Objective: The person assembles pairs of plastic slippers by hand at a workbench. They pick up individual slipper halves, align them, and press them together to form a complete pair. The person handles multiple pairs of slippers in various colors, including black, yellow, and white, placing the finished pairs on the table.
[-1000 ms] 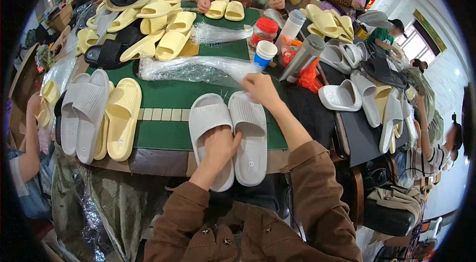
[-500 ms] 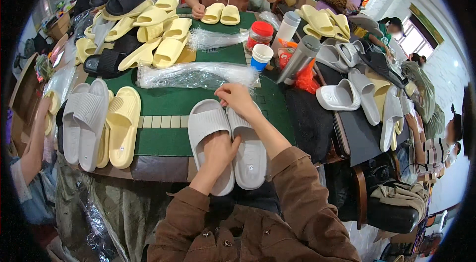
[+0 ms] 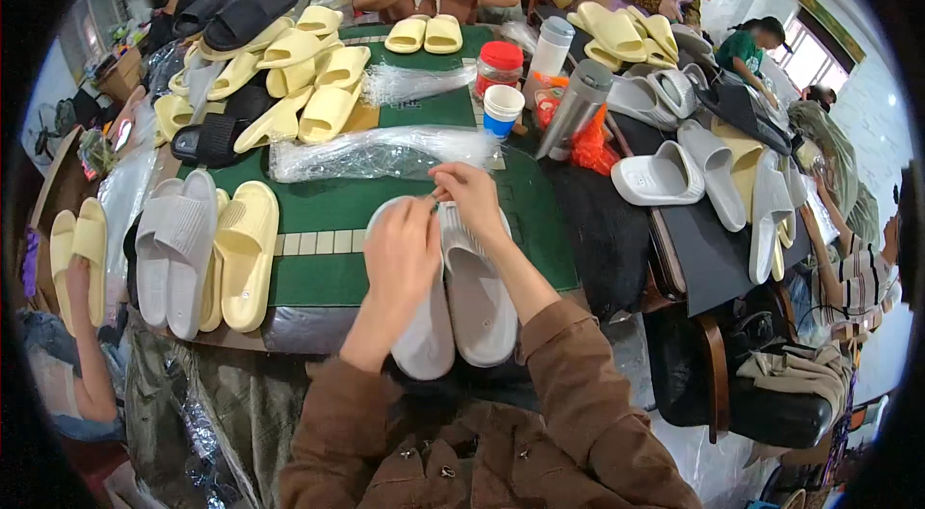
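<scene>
A pair of light grey slide slippers lies before me, toes away, at the table's near edge. My left hand [image 3: 400,247] is over the front of the left slipper [image 3: 421,347] and covers most of its strap. My right hand [image 3: 468,203] is above the strap end of the right slipper [image 3: 482,309]. The fingertips of both hands are pinched together near the toes; whatever they hold is too small to make out. Beyond them lies a bundle of clear plastic bags [image 3: 356,155] on the green table top [image 3: 318,289].
To the left stand grey slippers [image 3: 185,254] and a yellow slipper [image 3: 248,263]. Yellow and black slippers [image 3: 332,109] are heaped behind. A white-blue cup [image 3: 502,111], a red-lidded jar [image 3: 497,66] and a steel flask [image 3: 576,109] stand at right. Co-workers surround the table.
My left hand has come out of the left slipper and moved up to meet my right hand at the toes. Across the table, a person's hands have left the yellow slippers.
</scene>
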Motion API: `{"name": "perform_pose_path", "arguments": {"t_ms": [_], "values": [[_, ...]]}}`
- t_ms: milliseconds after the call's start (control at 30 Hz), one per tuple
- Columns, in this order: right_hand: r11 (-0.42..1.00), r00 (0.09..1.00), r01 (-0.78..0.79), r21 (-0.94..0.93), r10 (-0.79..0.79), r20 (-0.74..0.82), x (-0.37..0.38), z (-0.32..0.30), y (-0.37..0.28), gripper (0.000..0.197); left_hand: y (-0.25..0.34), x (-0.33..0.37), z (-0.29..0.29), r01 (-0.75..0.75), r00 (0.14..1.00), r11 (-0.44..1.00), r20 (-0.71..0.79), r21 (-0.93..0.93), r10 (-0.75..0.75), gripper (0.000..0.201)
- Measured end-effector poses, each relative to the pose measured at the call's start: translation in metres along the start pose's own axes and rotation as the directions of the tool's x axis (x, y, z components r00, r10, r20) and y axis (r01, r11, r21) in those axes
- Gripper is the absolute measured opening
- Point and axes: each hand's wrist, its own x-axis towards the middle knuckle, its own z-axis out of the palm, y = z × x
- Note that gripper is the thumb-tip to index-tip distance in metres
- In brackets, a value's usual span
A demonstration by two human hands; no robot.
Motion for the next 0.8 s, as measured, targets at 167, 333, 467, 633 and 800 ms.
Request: {"name": "perform_pose_path", "arguments": {"t_ms": [167, 333, 467, 633, 800], "values": [[0.999, 0.997, 0.041, 0.032, -0.039, -0.060, -0.007, 0.013, 0.007, 0.015, -0.059, 0.035, 0.052, 0.152, 0.979, 0.984, 0.148, -0.088, -0.138, 0.015], [0.993, 0.983, 0.122, -0.007, -0.121, -0.136, -0.006, 0.012, 0.025, 0.016, -0.068, 0.030, 0.077, 0.257, 0.962, 0.880, 0.189, -0.399, -0.196, 0.014], [0.970, 0.990, -0.018, 0.243, 0.051, -0.131, -0.004, 0.006, 0.022, 0.022, -0.063, 0.028, 0.063, 0.382, 0.923, 0.795, 0.241, -0.472, -0.300, 0.013], [0.984, 0.998, 0.002, 0.175, 0.009, -0.063, 0.002, 0.003, 0.032, 0.025, -0.058, 0.024, 0.065, 0.394, 0.918, 0.695, 0.227, -0.601, -0.324, 0.013], [0.985, 0.999, -0.013, 0.173, 0.008, 0.032, 0.000, 0.002, 0.027, 0.033, -0.061, 0.023, 0.070, 0.333, 0.943, 0.782, 0.176, -0.527, -0.283, 0.013]]}}
